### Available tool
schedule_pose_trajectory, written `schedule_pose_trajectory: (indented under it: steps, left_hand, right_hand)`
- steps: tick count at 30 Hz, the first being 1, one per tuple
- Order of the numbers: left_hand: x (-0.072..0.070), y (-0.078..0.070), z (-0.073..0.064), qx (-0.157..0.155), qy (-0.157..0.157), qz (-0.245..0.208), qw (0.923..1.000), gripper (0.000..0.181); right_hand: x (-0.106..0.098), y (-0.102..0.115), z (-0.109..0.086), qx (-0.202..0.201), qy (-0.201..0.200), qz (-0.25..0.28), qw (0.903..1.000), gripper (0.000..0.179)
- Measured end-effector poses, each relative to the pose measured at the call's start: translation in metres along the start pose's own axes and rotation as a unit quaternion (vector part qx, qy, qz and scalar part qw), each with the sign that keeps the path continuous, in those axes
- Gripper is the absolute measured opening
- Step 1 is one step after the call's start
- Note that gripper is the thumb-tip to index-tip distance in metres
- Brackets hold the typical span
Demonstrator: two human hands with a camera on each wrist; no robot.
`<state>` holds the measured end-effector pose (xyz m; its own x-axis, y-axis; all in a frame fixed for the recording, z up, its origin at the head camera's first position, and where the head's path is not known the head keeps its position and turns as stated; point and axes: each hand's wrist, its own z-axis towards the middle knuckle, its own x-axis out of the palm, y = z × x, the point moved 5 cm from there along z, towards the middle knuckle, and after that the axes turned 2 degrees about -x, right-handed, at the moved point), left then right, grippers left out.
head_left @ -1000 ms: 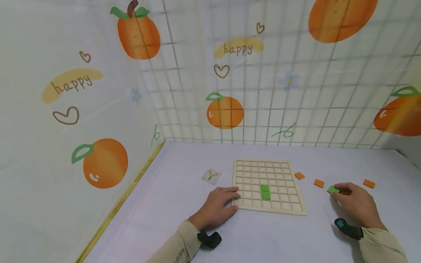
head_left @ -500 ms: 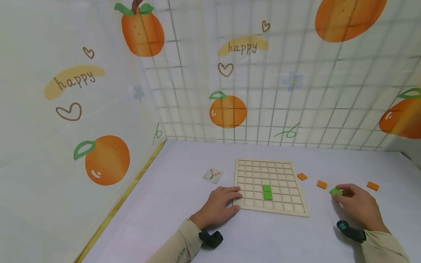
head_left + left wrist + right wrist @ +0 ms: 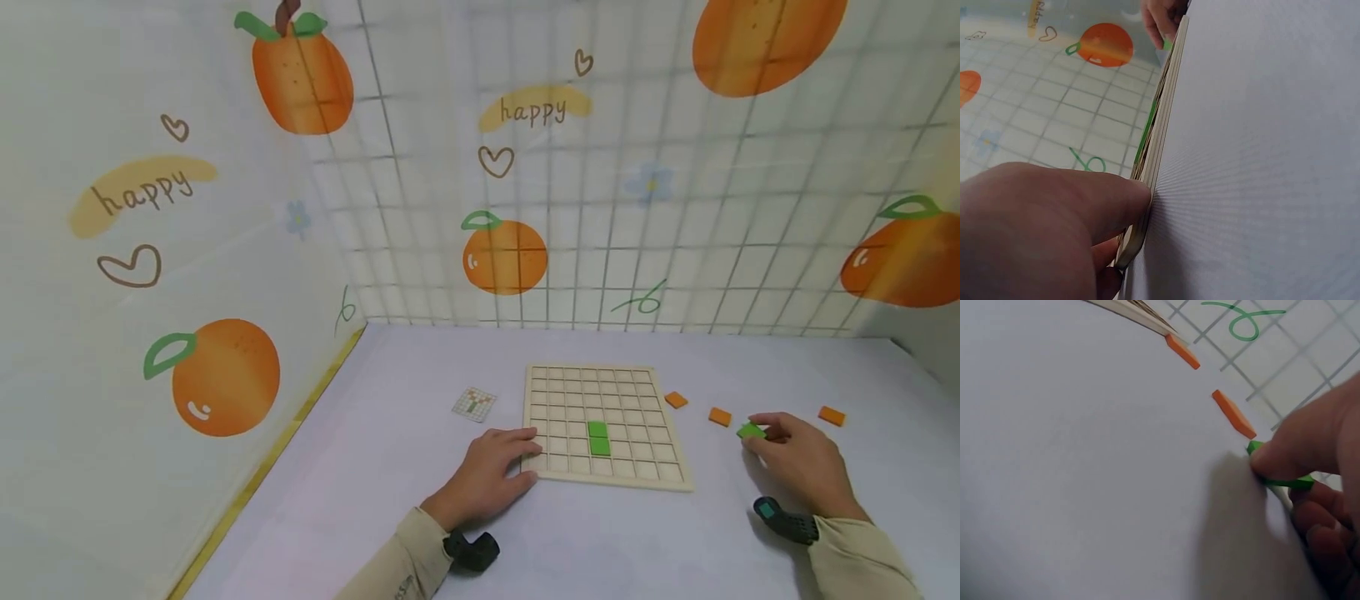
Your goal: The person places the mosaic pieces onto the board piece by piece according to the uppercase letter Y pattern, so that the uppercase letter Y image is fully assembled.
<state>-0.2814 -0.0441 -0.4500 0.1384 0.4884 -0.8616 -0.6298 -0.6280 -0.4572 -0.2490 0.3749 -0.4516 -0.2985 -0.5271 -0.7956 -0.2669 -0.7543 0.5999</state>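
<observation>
On the table lies a pale wooden grid board (image 3: 558,406) with two green square tiles (image 3: 599,439) placed one above the other in its cells. My left hand (image 3: 483,479) rests at the board's near left corner, fingertips over the left rim. The left wrist view shows its thumb (image 3: 1116,197) against the board's edge. To the right of the board, my right hand (image 3: 802,462) pinches another green tile (image 3: 751,431) between thumb and fingers. In the right wrist view this green tile (image 3: 1291,482) is tilted and partly covered by the thumb.
Two orange tiles, a nearer one (image 3: 720,416) and one by the board's edge (image 3: 677,400), lie left of my right hand. A third orange tile (image 3: 832,415) lies beyond it. A small printed pattern card (image 3: 475,404) lies left of the board. A fruit-print curtain (image 3: 420,167) stands behind.
The head view shifts slightly. My right hand keeps its pinch on the green tile and stays at about the same place; my left hand stays at the board's corner.
</observation>
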Motion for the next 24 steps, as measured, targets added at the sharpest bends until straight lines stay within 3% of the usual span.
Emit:
schedule_pose_trajectory:
  steps: [4,13,24]
  left_hand:
    - [-0.0005,-0.0002,-0.0028,0.002,0.003,-0.001,1.0,0.035]
    - [-0.0014,-0.0006,-0.0015,-0.006,0.018,0.009,0.9998,0.036]
    - [-0.0022,-0.0011,-0.0026,0.006,0.009,0.021,0.9997,0.037]
  right_hand:
    - [0.0001,0.004,-0.0011,-0.01,0.002,-0.011,0.9999,0.052]
    - [0.0018,0.0019,-0.002,0.014,0.007,0.001,0.9999,0.051]
    - [-0.0043,0.0049,-0.0048,0.026,-0.057,0.037,0.9974,0.046]
